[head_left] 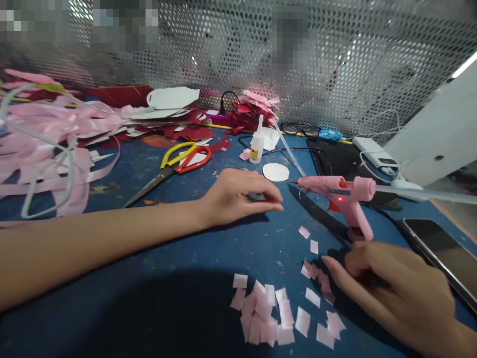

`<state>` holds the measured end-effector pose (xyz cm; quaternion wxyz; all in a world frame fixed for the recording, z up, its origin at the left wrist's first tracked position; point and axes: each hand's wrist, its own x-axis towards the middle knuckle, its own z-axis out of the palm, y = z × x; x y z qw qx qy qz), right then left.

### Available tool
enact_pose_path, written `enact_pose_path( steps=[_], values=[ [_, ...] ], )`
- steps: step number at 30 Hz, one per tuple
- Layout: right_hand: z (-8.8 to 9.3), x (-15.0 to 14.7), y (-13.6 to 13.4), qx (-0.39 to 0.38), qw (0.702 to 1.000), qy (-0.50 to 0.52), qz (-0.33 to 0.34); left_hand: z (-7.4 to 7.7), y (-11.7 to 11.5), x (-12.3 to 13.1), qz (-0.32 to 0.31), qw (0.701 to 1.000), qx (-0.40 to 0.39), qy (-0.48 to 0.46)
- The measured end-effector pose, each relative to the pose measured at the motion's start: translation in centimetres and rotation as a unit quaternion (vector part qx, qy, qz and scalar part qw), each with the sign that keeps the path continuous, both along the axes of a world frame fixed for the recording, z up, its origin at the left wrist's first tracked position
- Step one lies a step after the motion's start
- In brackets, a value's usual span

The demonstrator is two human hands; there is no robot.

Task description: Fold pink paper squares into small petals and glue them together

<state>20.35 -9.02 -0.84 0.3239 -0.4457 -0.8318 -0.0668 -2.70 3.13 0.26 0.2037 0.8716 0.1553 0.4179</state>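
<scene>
Now, the right hand (387, 291) sits low and half curled, index finger stretched out onto the pink squares (283, 311) and nothing visibly gripped. Those squares lie scattered on the table (179, 258), most in a heap just left of its fingertips, with a few strays beyond them towards the glue gun (346, 199). The left hand (238, 196) reaches across further out, fingertips drawn to the thumb and almost on the tabletop; whether it pinches anything cannot be told.

The judgement here is that thin paper like this wants one fingertip sliding a single square clear of the heap, then a light pinch at its edge, since pressing flat would only drag the neighbours along.

As for room, the gun stands just beyond the right knuckles with its red lamp lit and its nozzle pointing towards the left fingertips, so that side is tight and likely hot. A phone (443, 258) lies close to the right of the right hand. Beyond the left hand sit a white disc (276, 172), a bottle (257, 144) and scissors (175, 164). Ribbon (48, 149) crowds the far left. Bare table shows between the two hands and nearer the body.
</scene>
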Motion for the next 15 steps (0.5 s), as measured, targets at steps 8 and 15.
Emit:
enact_pose_path(
  steps=[8,15],
  values=[
    [0.3,-0.2,0.3,-0.052,0.999,0.008,0.013,-0.4,2.7,-1.6,0.209,0.968,-0.137,-0.003],
    [-0.6,0.4,-0.1,-0.089,0.996,0.005,0.018,-0.7,2.9,-1.3,0.179,0.955,-0.233,-0.036]
  ],
)
